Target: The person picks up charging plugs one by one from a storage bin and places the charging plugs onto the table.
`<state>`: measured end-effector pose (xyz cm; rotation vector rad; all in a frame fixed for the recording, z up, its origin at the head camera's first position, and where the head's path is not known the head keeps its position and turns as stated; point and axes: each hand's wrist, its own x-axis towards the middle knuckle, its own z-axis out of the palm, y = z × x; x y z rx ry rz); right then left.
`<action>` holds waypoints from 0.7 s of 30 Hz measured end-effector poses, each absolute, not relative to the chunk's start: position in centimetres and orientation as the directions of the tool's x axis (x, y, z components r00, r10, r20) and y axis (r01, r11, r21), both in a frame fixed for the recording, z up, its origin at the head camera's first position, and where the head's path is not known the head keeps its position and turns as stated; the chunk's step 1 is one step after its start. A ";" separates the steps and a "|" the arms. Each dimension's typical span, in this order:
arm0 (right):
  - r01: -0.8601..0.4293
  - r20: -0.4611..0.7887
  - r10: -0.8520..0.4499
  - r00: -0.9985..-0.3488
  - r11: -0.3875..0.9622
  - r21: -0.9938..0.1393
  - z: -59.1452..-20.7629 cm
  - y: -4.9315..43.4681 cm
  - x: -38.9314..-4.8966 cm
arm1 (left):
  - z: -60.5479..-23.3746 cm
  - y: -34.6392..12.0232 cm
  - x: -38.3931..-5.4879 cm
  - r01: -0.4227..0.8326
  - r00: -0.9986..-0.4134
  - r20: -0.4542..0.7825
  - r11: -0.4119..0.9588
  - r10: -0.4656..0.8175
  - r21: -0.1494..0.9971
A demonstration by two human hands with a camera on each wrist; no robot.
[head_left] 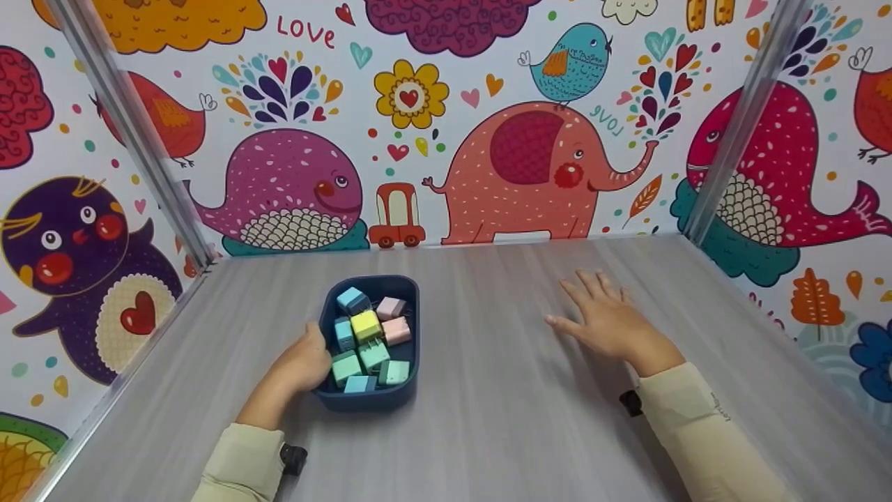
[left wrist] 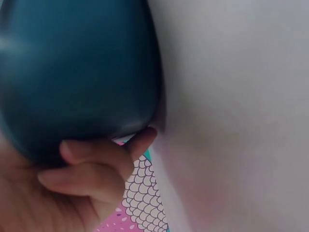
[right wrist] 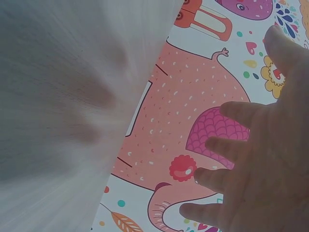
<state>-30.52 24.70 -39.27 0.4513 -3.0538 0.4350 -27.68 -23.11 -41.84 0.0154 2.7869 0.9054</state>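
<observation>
A dark blue rounded bin [head_left: 376, 401] sits left of the middle in the head view. Inside lie several small pastel cubes in blue, pink and green, plus a yellow cube [head_left: 365, 325]; thin prongs show on some. My left hand [head_left: 304, 359] grips the bin by its left wall. In the left wrist view its fingers curl against the bin's smooth outer side [left wrist: 87, 72], while the thumb is out of sight. Over the right part of the table, my right hand [head_left: 605, 322] hovers palm down with fingers spread, holding nothing; the right wrist view shows those straight fingers too.
The grey wood-grain table [head_left: 481, 390] reaches back to a cartoon-printed wall [head_left: 411, 153] with whales and an elephant. Metal posts [head_left: 143, 132] stand at both back corners, and printed side panels flank the table. Each wrist wears a small black device [head_left: 293, 460].
</observation>
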 end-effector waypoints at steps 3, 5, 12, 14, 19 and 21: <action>-0.282 0.058 -0.277 -0.959 0.919 -0.274 -39.2 24.7 -30.5 | -41.8 -22.8 -27.7 -0.044 -0.979 -0.188 0.809 0.083 0.586; -0.282 0.058 -0.277 -0.959 0.919 -0.277 -39.2 24.7 -30.4 | -41.8 -22.6 -27.6 -0.041 -0.979 -0.185 0.805 0.086 0.592; -0.286 0.063 -0.280 -0.958 0.918 -0.273 -39.2 24.6 -30.4 | -41.9 -21.9 -27.4 -0.049 -0.978 -0.189 0.791 0.085 0.610; -0.291 0.067 -0.283 -0.957 0.919 -0.267 -39.3 24.6 -30.5 | -41.9 -21.7 -27.3 -0.042 -0.979 -0.184 0.793 0.089 0.608; -0.300 0.080 -0.289 -0.954 0.920 -0.253 -39.3 24.6 -30.5 | -41.9 -21.0 -27.0 -0.027 -0.980 -0.174 0.795 0.100 0.606; -0.299 0.079 -0.288 -0.954 0.920 -0.254 -39.4 24.6 -30.5 | -41.9 -20.7 -26.9 -0.033 -0.980 -0.175 0.794 0.093 0.607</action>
